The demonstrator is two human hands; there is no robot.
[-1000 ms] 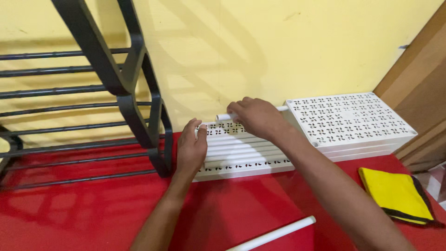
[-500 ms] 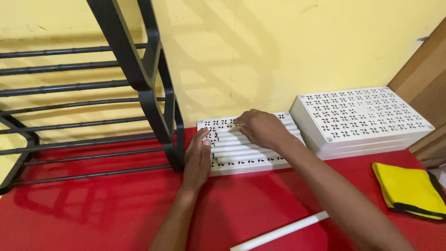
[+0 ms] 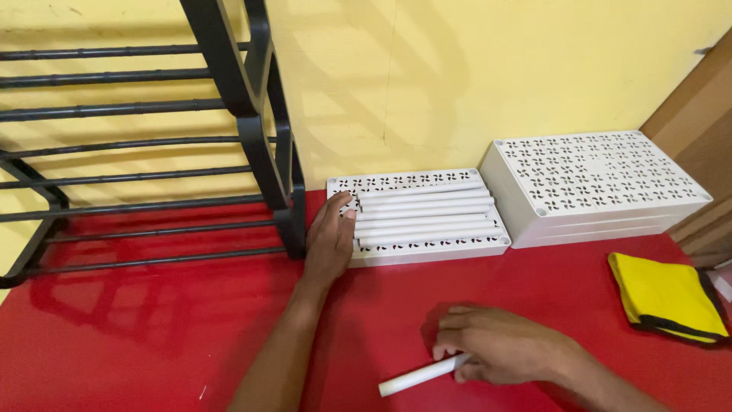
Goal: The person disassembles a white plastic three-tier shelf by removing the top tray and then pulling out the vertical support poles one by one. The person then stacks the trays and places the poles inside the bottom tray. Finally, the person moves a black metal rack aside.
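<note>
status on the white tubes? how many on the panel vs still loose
Done: about five white tubes lie side by side on the flat perforated panel. In hand: the left hand rests against the tube ends at the panel's left edge; the right hand closes its grip on one loose tube on the red floor. Left: that tube is not yet on the panel. No other loose tubes in view.

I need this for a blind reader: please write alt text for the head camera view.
The right hand grips a white tube lying on the red floor, while the left hand rests against the ends of more white tubes stacked on a perforated white panel, beside a black rack.
</note>
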